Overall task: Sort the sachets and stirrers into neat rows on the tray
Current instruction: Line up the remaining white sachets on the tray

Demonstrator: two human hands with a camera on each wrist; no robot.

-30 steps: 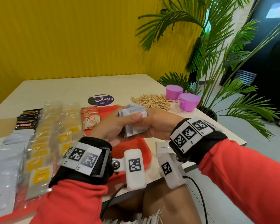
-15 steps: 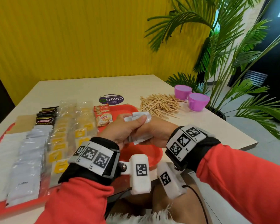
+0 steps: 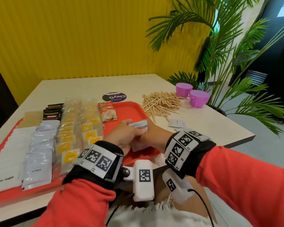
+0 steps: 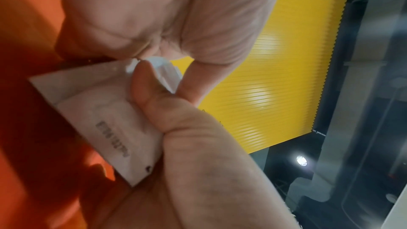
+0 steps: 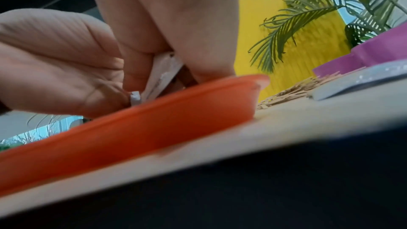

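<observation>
- Two hands are meeting over my tray (image 3: 131, 110), which is lying on the table (image 3: 203, 128) with sachet rows (image 3: 39, 148) filling its left part.
- Stirrers (image 3: 161, 102) are lying heaped on the table just right of the tray, two pink cups (image 3: 191, 94) behind them.
- My left hand (image 3: 126, 136) and right hand (image 3: 156, 135) are both pinching a stack of white sachets (image 3: 138, 125) above the tray's right end.
- One loose sachet (image 3: 176, 123) is lying on the table, right of my hands.

Ribbed yellow wall (image 3: 88, 38) behind beige table (image 3: 82, 89); potted palm (image 3: 220, 51) at right; grey floor (image 3: 269, 153).
</observation>
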